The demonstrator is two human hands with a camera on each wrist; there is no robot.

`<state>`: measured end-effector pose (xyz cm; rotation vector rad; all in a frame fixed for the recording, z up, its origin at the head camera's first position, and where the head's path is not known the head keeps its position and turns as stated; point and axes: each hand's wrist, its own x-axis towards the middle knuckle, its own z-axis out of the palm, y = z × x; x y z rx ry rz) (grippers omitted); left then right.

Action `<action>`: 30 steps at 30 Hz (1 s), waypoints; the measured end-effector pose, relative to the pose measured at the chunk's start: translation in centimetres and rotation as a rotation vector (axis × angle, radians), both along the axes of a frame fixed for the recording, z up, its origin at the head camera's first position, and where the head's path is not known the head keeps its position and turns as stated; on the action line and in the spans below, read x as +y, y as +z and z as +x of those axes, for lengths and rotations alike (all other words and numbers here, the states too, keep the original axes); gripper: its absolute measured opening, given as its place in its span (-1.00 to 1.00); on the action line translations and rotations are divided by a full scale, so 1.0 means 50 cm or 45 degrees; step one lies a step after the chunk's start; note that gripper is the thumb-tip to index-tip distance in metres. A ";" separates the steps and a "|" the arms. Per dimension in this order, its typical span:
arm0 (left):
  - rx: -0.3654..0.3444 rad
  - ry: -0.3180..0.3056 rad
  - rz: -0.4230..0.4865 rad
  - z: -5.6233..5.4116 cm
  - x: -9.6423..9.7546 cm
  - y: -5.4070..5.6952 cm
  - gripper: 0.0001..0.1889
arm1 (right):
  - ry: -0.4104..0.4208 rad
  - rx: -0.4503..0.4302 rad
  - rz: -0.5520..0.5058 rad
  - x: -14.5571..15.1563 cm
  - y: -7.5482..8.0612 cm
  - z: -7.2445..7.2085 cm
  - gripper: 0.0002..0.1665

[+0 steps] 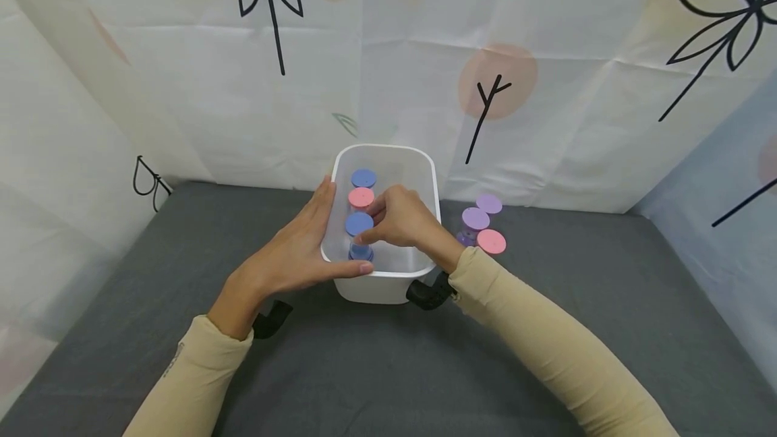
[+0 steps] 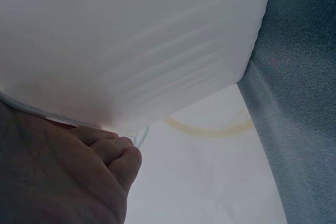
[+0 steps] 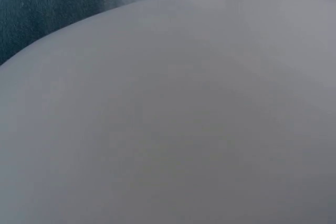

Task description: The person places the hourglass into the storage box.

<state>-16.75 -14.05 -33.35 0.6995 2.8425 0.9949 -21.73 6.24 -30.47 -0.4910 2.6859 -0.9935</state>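
Note:
A white plastic bin point(image 1: 376, 288) stands before me. Inside, along its left side, are a blue-capped cylinder point(image 1: 363, 177), a pink-capped cylinder point(image 1: 361, 197) and, nearest me, a clear cylinder with blue round ends point(image 1: 359, 224). My right hand point(image 1: 403, 218) reaches over the right rim and pinches this nearest one between thumb and fingers. My left hand point(image 1: 297, 248) rests against the bin's left rim, fingers straight along it and thumb across the front corner. In the left wrist view, its fingers point(image 2: 126, 163) lie at the rim. The bin's wall point(image 3: 168, 114) fills most of the right wrist view.
Right of the bin, on the dark grey cloth point(image 1: 376, 369), stand a purple-capped cylinder point(image 1: 476, 218), another purple-capped one point(image 1: 489, 204) behind it and a pink-capped one point(image 1: 492, 241). A white printed curtain point(image 1: 413, 100) hangs close behind the bin.

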 end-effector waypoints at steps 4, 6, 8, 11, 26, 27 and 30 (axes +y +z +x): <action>-0.008 0.001 0.000 0.000 -0.001 0.001 0.40 | 0.002 0.010 0.037 -0.003 0.002 -0.002 -0.53; -0.012 0.001 0.002 0.000 -0.001 0.002 0.39 | -0.004 0.011 0.047 -0.005 0.003 -0.002 -0.54; -0.010 0.002 0.004 0.000 -0.001 0.003 0.39 | -0.013 0.018 0.059 -0.007 0.003 -0.004 -0.55; -0.003 -0.003 -0.001 -0.001 -0.002 0.003 0.39 | -0.017 0.037 0.078 -0.009 0.003 -0.005 -0.56; -0.009 -0.002 0.003 0.000 -0.005 0.002 0.40 | -0.050 0.096 0.079 -0.010 0.002 -0.002 -0.50; -0.009 -0.003 0.005 0.000 -0.005 0.002 0.40 | -0.068 0.097 0.074 -0.008 0.003 0.001 -0.47; -0.005 -0.009 0.007 -0.001 -0.003 0.000 0.40 | -0.122 0.115 0.032 -0.001 0.005 0.009 -0.40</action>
